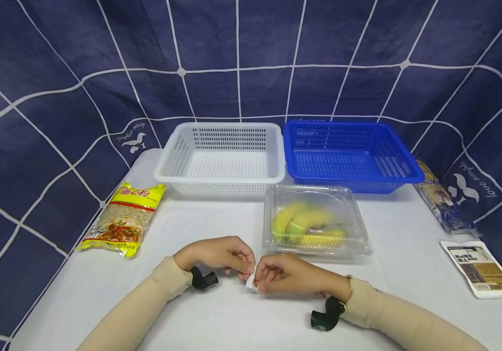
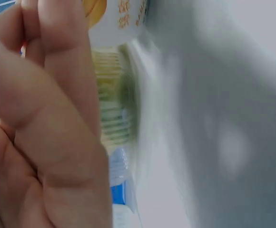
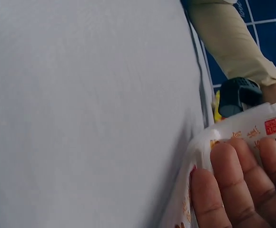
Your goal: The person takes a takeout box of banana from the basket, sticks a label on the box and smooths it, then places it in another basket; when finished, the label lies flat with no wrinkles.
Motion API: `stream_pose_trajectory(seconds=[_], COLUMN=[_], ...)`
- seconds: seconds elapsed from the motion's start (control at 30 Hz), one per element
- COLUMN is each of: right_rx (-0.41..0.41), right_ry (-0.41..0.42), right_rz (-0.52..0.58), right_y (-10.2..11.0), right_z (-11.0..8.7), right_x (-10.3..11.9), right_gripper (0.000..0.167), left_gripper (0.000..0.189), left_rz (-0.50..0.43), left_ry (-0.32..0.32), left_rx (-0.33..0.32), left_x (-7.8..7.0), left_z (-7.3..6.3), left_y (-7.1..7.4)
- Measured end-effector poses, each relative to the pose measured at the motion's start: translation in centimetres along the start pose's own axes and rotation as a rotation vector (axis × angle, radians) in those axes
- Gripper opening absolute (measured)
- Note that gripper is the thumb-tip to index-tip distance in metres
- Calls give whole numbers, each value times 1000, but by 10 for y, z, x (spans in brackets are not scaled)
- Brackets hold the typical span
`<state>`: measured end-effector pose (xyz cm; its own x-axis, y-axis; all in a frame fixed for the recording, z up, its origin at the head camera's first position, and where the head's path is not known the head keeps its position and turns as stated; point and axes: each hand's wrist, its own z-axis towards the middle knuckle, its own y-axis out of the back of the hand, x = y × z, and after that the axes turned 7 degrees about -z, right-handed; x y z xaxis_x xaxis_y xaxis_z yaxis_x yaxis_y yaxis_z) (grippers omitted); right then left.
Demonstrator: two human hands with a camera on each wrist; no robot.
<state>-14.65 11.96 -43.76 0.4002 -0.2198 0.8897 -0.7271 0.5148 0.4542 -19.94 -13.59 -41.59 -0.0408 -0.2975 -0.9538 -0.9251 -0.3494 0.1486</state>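
Observation:
A small white plastic packet (image 1: 251, 283) with orange characters is held between both hands, just above the white table. My left hand (image 1: 219, 253) pinches its upper left edge between thumb and finger. From the other side, my right hand (image 1: 292, 274) grips the packet with curled fingers and thumb. The right wrist view shows the packet's printed face (image 3: 252, 121) with a red square stamp, the fingers lying against it. Part of the packet (image 2: 116, 28) also shows beyond the left fingers in the left wrist view. Most of it is covered by the hands in the head view.
Behind the hands stands a clear lidded container (image 1: 356, 214) with bananas inside. White (image 1: 220, 187) and blue (image 1: 347, 186) baskets stand at the back. A yellow-labelled food bag (image 1: 121, 219) lies left; a long packaged item (image 1: 444, 202) and a white-brown pouch (image 1: 481, 270) lie right.

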Motion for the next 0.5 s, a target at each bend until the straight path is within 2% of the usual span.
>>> stream_pose_trajectory(seconds=[0.2, 0.5], right_rx=[-61, -119], right_ry=[-58, -118], right_rz=[5, -34], right_y=[-6, -8], right_z=[5, 7], right_x=[1, 1], right_gripper=[13, 17], left_gripper=[16, 10], left_rz=[-26, -1], left_ry=[19, 23], left_rx=[-25, -93], left_x=[-1, 0], left_z=[3, 2], left_y=[-3, -9])
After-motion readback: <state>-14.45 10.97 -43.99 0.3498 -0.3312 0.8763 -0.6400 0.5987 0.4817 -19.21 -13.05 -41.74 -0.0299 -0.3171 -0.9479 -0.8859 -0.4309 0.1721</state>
